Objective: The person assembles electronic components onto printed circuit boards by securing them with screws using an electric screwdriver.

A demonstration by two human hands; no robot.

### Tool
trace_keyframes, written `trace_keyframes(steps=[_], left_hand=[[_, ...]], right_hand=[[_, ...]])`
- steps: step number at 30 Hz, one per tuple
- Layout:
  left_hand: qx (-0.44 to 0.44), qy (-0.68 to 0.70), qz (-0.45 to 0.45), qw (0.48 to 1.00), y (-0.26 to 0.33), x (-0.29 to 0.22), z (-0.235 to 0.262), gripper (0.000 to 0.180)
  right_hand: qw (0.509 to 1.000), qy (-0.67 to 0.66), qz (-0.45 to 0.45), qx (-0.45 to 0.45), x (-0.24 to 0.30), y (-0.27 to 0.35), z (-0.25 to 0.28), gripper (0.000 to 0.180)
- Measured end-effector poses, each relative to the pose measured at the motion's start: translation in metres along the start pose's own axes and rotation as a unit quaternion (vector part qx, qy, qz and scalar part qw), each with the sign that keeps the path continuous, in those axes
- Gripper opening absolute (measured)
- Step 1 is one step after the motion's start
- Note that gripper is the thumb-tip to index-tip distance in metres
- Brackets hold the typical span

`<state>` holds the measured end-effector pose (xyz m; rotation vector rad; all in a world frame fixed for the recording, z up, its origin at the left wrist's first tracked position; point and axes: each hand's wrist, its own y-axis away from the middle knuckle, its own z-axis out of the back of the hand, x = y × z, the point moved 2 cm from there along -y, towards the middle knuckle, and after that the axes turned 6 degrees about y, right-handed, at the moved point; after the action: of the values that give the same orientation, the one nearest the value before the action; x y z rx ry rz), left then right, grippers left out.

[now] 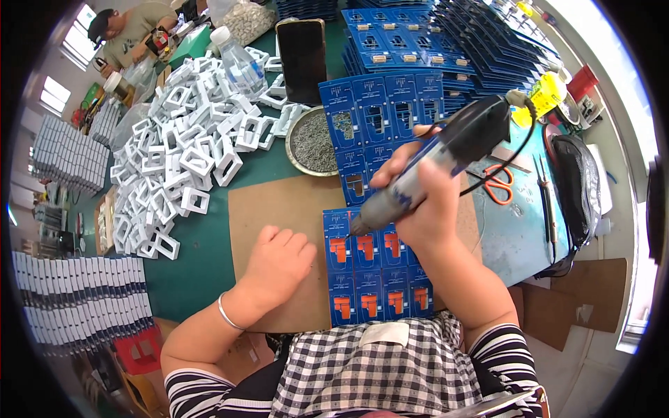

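Note:
My right hand [432,191] is wrapped round a corded electric screwdriver [411,184] with a grey nose and a black rear end. The tool slants down to the left, its tip over the upper left part of a blue panel [380,273]. Several orange pieces [365,246] sit in two rows on that panel, which lies partly on a brown board [279,198]. Left of the panel, my left hand [279,261] rests on the board, fingers curled under. Whatever those fingers may hold is hidden. Beyond the board stands a round metal bowl [291,150] of small screws.
White plastic frames [195,160] lie heaped at left, with a clear bottle [240,66] among them. A phone [301,63] stands upright behind the bowl. Blue panels [404,42] are stacked at the back. Orange-handled scissors [498,184] lie right. A person [136,31] sits far left.

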<state>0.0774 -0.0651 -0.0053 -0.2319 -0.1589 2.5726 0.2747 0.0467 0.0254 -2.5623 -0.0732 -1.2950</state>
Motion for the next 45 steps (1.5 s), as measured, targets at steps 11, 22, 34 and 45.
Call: trace_keyframes(steps=[11,22,34,45], left_hand=[[-0.032,0.139,-0.016,0.990,-0.055,-0.005,-0.001,0.016],[0.110,0.024,-0.090,0.990,-0.080,-0.011,0.009,0.021],[-0.068,0.121,-0.065,0.988,-0.058,-0.003,-0.008,0.014],[-0.025,0.416,0.042,0.908,-0.044,0.024,-0.023,0.014]], right_hand=[[0.993,0.017,0.111,0.039,0.054,0.010,0.014,0.071],[0.976,0.067,0.153,0.138,0.039,0.014,0.017,0.070],[0.908,0.301,0.121,0.267,0.037,0.010,0.003,0.062],[0.869,0.371,0.149,0.291,0.016,0.010,-0.021,0.062]])
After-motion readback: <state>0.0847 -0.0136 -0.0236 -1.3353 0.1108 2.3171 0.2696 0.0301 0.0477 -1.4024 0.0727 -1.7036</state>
